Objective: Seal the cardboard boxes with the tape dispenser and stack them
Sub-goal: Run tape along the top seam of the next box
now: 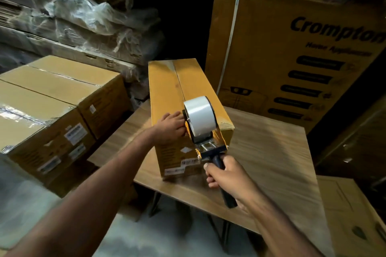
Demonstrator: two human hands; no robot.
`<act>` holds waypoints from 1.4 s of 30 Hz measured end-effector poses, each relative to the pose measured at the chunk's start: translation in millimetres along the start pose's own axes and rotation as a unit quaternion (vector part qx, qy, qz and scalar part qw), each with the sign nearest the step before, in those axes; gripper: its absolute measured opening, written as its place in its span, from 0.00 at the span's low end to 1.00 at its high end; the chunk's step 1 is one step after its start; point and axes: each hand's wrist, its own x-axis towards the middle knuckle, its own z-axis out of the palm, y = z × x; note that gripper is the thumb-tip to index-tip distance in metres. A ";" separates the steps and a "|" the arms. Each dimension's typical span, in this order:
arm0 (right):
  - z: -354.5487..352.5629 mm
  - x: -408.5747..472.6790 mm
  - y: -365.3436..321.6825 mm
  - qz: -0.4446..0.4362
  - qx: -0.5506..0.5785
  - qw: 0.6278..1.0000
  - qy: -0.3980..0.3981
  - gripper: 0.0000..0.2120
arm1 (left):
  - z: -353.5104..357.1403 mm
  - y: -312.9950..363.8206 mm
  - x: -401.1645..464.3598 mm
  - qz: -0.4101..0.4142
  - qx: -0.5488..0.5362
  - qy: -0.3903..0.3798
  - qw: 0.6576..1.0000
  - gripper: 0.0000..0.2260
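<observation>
Taping a box on the bench

The bench (261, 152) holds a long box (167, 94). On the box's near end sits the tape gun (201, 119), right hand (226, 175) gripping its handle, left hand (172, 127) resting flat on the box beside it.

Both bare forearms reach in from the bottom of the frame toward its middle. The left arm runs from the lower left up to the centre, where the left hand (172, 127) lies palm down, its fingers spread and slightly bent, pressing flat. The right arm comes from the lower right; the right hand (226, 175), just below and right of centre, is curled in a fist around a dark handle (219, 162), thumb on top pointing up-left.
</observation>
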 end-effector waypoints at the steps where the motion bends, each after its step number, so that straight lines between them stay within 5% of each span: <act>1: 3.1 0.3 0.1 -0.005 -0.010 1.000 0.012 0.03 | 0.6 -2.8 -4.5 0.011 0.010 -0.019 1.000 0.21; 10: 26.3 -3.5 3.7 -0.025 -0.083 0.993 0.085 0.07 | 3.6 -0.3 -17.0 0.032 0.072 0.020 0.997 0.20; 19: 37.7 -39.7 73.0 0.045 -0.101 0.985 0.130 0.09 | 5.6 12.4 -24.5 0.022 0.099 0.027 0.994 0.24; 28: 44.0 -2.8 73.5 0.106 0.011 0.991 0.084 0.09 | 4.2 1.8 -22.1 0.028 0.119 -0.015 0.992 0.35; 35: 63.4 8.8 87.0 0.084 0.031 0.989 0.121 0.12 | 27.7 4.1 -25.3 0.042 0.203 0.101 0.973 0.44; 40: 73.9 15.3 81.5 0.175 0.218 0.959 0.048 0.11 | 35.1 6.2 -25.7 0.021 0.198 0.114 0.973 0.47; 42: 83.2 20.5 92.8 0.151 0.201 0.964 0.084 0.09 | 34.2 4.5 -24.4 0.016 0.199 0.125 0.972 0.47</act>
